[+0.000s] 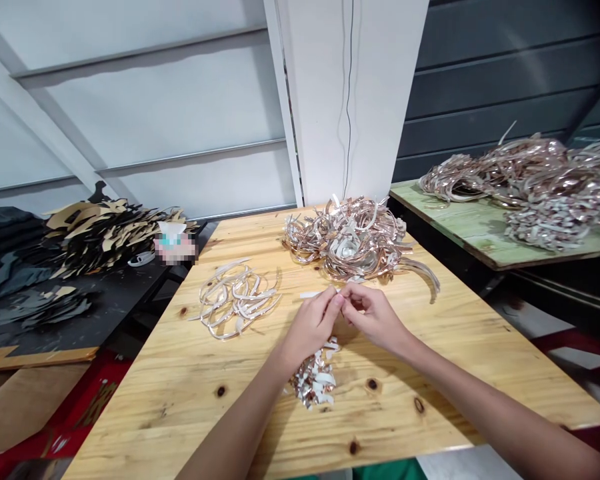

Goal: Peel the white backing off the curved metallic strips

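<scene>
In the head view, my left hand point(313, 327) is closed in a pinch on a narrow white strip point(309, 295), whose free end sticks out to the left of the fingers. My right hand point(373, 317) meets it fingertip to fingertip, also pinched at the strip; the part between the fingers is mostly hidden. Just below my left wrist lies a small heap of short white and rose-gold scraps point(317, 380), partly covered by the forearm. A loose pile of curled pale strips point(237, 297) lies to the left of my hands. Beyond them sits a big tangle of shiny rose-gold and white strips point(350, 240).
All this rests on a pale wooden table point(180, 407). On the right, a greenish table point(450, 230) carries more shiny strip bundles point(520, 173). A dark table point(105, 303) at the left holds stacked black and tan cut pieces point(110, 233). A white pillar point(325, 100) rises behind.
</scene>
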Motion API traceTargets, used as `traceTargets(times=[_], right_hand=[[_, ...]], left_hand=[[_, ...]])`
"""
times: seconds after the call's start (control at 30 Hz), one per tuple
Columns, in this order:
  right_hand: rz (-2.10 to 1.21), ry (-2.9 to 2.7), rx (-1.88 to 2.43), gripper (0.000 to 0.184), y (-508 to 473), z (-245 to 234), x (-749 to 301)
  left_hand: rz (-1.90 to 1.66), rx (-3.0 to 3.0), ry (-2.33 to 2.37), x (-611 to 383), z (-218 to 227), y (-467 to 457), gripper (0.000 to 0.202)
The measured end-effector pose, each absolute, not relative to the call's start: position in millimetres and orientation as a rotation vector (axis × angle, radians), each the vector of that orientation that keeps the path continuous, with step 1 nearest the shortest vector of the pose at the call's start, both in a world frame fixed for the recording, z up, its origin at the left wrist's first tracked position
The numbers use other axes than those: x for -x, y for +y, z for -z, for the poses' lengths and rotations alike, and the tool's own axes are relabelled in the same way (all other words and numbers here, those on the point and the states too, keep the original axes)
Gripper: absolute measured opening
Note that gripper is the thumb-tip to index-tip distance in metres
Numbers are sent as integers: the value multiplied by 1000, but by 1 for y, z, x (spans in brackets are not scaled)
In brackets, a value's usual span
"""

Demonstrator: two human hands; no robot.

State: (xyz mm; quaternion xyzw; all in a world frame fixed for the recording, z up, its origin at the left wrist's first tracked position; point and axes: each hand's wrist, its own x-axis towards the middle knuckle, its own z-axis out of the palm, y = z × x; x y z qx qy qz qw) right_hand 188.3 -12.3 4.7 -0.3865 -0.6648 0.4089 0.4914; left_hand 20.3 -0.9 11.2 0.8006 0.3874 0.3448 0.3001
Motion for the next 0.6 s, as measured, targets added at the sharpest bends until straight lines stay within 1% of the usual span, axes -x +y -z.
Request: traceTargets(times=[0.2,0.4,0.5,0.6], right_hand=[[-1052,-1563,897,19,-13,-6,-188],[-1119,-1443,879,11,-13,-13,-189],[-1216,-1403,849,14,-11,-16,-191],[-1382,-1314,816,15,-9,-16,-193]], left_hand=[[-902,-2048,972,-18,-7,1,44],[-924,-2073,951,-20,-10,-1,41],[-941,-2047,924,-21,-11,-3,40],[-978,-1958,871,-23,-11,-4,42]])
